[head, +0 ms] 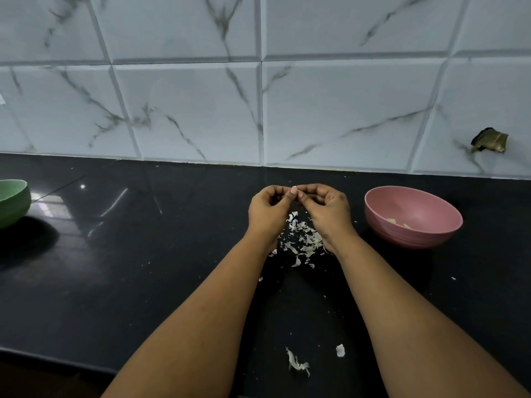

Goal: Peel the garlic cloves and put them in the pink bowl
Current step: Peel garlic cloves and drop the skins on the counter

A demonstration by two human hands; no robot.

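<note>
My left hand [268,209] and my right hand [326,209] meet fingertip to fingertip above the black counter, both pinching a small garlic clove [295,188] of which only a pale tip shows. Under the hands lies a heap of white garlic skins [304,238]. The pink bowl [413,216] stands just right of my right hand, with a few pale peeled cloves [398,223] at its bottom.
A green bowl [13,202] sits at the left edge of the black counter [143,254]. More skin scraps [298,364] lie near the front edge. A marble-tiled wall [258,96] rises behind, with a torn hole [490,140] at the right.
</note>
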